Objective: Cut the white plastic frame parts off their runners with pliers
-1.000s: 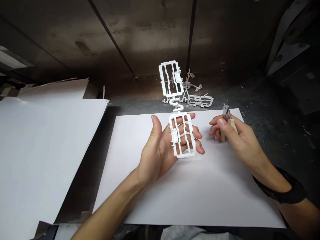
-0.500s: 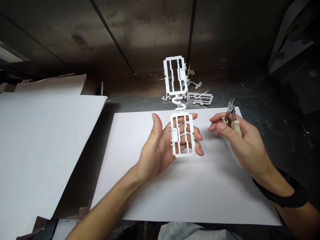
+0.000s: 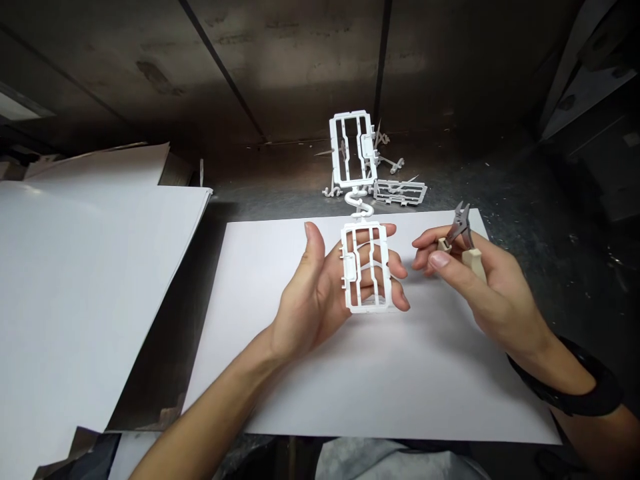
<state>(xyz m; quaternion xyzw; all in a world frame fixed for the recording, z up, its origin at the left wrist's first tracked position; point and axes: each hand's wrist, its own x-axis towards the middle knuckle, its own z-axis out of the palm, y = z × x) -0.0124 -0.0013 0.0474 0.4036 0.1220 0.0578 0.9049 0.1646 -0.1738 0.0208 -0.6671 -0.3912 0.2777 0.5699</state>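
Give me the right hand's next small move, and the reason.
I'd probably bring the pliers, jaws parted in the right hand, to the S-shaped link: it joins the upper frame to the lower frame, which lies against the left hand.

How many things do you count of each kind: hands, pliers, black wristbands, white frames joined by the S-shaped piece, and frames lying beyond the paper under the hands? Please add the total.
Left hand and right hand: 2
Pliers: 1
Black wristband: 1
Upper joined frame and lower joined frame: 2
Lying frame beyond the paper: 1
Total: 7
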